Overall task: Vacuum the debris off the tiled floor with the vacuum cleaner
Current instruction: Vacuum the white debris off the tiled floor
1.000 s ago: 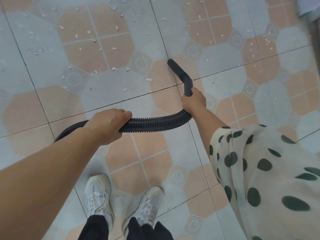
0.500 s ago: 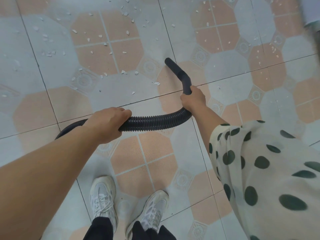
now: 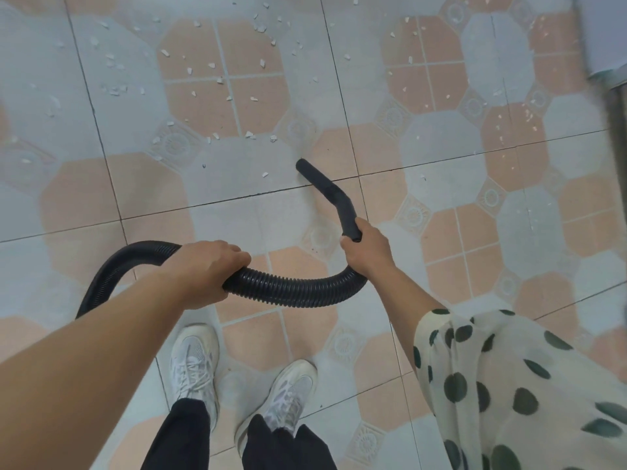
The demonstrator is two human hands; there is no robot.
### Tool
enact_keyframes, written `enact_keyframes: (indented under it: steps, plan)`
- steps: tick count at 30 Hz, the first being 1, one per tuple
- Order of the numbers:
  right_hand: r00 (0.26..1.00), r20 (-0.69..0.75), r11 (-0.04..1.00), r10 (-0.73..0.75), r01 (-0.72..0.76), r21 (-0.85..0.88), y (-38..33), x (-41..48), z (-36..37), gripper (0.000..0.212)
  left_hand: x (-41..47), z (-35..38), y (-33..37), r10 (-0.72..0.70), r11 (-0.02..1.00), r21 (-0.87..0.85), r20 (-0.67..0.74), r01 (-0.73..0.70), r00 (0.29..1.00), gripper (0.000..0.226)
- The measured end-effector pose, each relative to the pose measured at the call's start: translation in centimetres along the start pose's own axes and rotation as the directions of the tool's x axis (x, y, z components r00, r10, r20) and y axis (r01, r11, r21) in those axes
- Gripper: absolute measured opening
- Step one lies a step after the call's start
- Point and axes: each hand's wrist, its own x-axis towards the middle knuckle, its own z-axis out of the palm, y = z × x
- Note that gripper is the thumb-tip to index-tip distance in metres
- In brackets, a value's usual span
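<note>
A black ribbed vacuum hose (image 3: 291,288) curves across the middle of the view. My left hand (image 3: 203,269) grips the hose from above. My right hand (image 3: 368,249) grips the base of the smooth black bent nozzle (image 3: 327,189), whose open tip points up and left, low over the tiled floor (image 3: 237,212). Small white debris bits (image 3: 217,79) lie scattered over the tiles beyond the tip, the closest one (image 3: 265,174) just left of it. More fine specks (image 3: 509,127) lie at the upper right. The vacuum's body is out of view.
My two white sneakers (image 3: 195,364) stand on the tiles below the hose. A spotted cream sleeve (image 3: 509,385) covers my right arm. A pale object and a dark edge (image 3: 607,72) stand at the far right.
The view has shifted, so hands and hose sit lower in the frame. The nozzle tip now lies nearer the scattered debris at its left. Both hands keep their grip.
</note>
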Motion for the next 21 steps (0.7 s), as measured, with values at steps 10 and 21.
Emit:
enact_keyframes:
  steps: [10, 21]
  plan:
    - [0.997, 0.067, 0.989, 0.049, -0.039, -0.141, -6.7, 0.8, 3.0, 0.042, -3.8, 0.7, -3.9, -0.105, 0.993, 0.032, -0.136, 0.110, 0.985, 0.015]
    - [0.994, 0.084, 0.972, 0.075, -0.054, -0.229, -9.9, 0.6, 4.9, 0.062, -6.1, 0.5, -5.9, -0.146, 0.984, 0.075, -0.175, 0.161, 0.974, 0.017]
